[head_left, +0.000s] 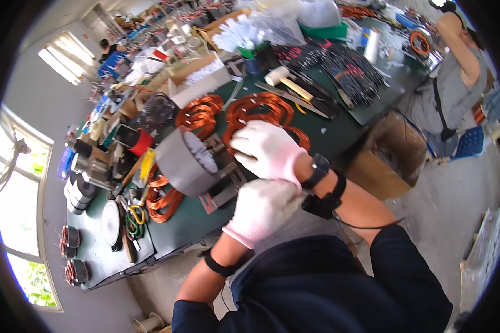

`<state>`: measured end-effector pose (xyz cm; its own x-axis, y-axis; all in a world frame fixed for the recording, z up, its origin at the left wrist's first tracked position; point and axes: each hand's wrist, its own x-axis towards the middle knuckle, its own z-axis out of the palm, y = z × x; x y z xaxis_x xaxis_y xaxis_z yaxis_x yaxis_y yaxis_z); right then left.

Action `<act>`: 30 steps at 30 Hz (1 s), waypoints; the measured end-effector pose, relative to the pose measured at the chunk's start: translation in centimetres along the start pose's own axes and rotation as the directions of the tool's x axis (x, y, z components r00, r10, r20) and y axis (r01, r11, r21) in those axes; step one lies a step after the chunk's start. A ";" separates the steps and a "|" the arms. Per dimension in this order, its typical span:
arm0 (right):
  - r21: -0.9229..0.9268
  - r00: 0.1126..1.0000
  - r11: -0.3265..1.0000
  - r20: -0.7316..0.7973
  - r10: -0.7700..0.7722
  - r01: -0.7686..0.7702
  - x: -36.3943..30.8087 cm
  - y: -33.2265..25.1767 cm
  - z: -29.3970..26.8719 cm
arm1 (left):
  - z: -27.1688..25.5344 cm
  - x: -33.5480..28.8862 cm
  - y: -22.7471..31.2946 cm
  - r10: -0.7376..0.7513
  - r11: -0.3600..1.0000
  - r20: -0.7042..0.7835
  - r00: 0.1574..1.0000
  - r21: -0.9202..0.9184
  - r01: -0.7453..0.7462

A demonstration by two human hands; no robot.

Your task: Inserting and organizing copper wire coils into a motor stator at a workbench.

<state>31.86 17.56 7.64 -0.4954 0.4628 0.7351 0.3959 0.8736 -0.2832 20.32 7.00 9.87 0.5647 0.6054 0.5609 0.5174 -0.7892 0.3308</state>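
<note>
White gloves with pink cuffs cover both of my hands. My left hand [265, 210] is closed at the wrist edge of the right glove, where its fingers appear to pinch the cuff [293, 173]. Just above it, my right hand [261, 145] holds nothing, its fingers loosely stretched over the bench. Left of my hands stands a grey stator core [178, 166] with white inserts in its bore, resting by a metal stand [221, 191]. Bundles of copper wire coils [261, 110] lie just beyond my right hand, with another bundle [201, 114] to the left.
A mallet [288, 82], scissors [294, 100] and bundled black leads [353, 75] lie farther back on the green bench [328, 133]. Small wound stators [76, 272] stand at the left end. A cardboard box [386, 161] is on the right, near a seated co-worker [447, 100].
</note>
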 end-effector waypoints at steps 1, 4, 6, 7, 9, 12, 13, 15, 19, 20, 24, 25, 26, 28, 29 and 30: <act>-0.062 0.998 0.998 0.066 -0.008 0.012 1.0 0.0 -0.1 | 0.0 0.2 -0.1 -0.041 0.999 -0.032 0.999 0.000 0.041; -0.269 0.994 0.962 0.109 -0.015 0.044 1.7 0.5 -0.2 | -0.1 1.5 0.7 -0.084 0.994 -0.129 0.988 0.059 0.092; -0.371 0.974 0.926 0.224 0.023 0.064 1.9 1.2 -0.3 | -0.6 2.6 1.6 -0.178 0.972 -0.137 0.974 0.129 0.196; -0.383 0.957 0.920 0.288 0.036 0.081 1.7 1.1 -0.4 | -0.8 3.0 1.7 -0.223 0.956 -0.116 0.968 0.170 0.240; -0.429 0.935 0.900 0.345 0.081 0.080 1.5 1.0 -0.4 | -0.9 3.4 1.5 -0.273 0.935 -0.100 0.957 0.208 0.289; -0.503 0.879 0.859 0.446 0.168 0.091 0.9 0.8 -0.5 | -0.9 3.4 0.0 -0.230 0.969 -0.042 0.972 0.080 0.233; -0.457 0.907 0.882 0.409 0.096 0.113 0.1 1.2 -0.2 | -0.8 3.5 -0.2 -0.281 0.953 -0.057 0.958 0.100 0.286; -0.376 0.909 0.917 0.414 0.040 0.131 -0.1 1.1 -0.6 | -0.8 3.8 -0.3 -0.300 0.942 -0.122 0.946 0.116 0.314; -0.390 0.827 0.915 0.545 0.136 0.107 0.3 -0.2 -0.9 | -0.6 3.7 -1.3 -0.302 0.942 -0.026 0.953 0.145 0.302; -0.385 0.822 0.916 0.554 0.132 0.112 0.1 -0.5 -0.8 | -0.9 3.6 -1.7 -0.311 0.940 -0.030 0.950 0.141 0.312; -0.411 0.817 0.895 0.567 0.104 0.171 -0.4 -0.7 -0.3 | -1.4 3.3 -1.2 -0.464 0.838 0.207 0.861 -0.211 0.503; -0.396 0.870 0.901 0.492 0.047 0.175 -0.8 -0.6 0.2 | -1.6 3.3 -0.2 -0.424 0.829 0.240 0.874 -0.287 0.481; -0.380 0.912 0.907 0.410 -0.011 0.182 -1.1 -0.5 0.6 | -1.5 3.1 0.7 -0.380 0.812 0.268 0.885 -0.362 0.458; -0.364 0.926 0.916 0.376 -0.022 0.170 -0.9 -1.2 0.6 | -0.8 2.4 1.7 -0.380 0.745 0.313 0.870 -0.454 0.488; -0.301 0.953 0.944 0.299 -0.045 0.139 -0.8 -1.3 0.9 | -1.0 2.2 1.7 -0.422 0.697 0.311 0.852 -0.489 0.524; -0.240 0.974 0.965 0.219 -0.051 0.105 -1.0 -1.2 1.0 | -1.0 2.0 1.5 -0.454 0.646 0.317 0.833 -0.527 0.552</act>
<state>31.11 16.20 6.63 -0.6725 0.4395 0.5954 0.5160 0.8552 -0.0484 21.59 6.94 12.30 0.4390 0.8952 0.0768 0.3069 -0.2298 0.9236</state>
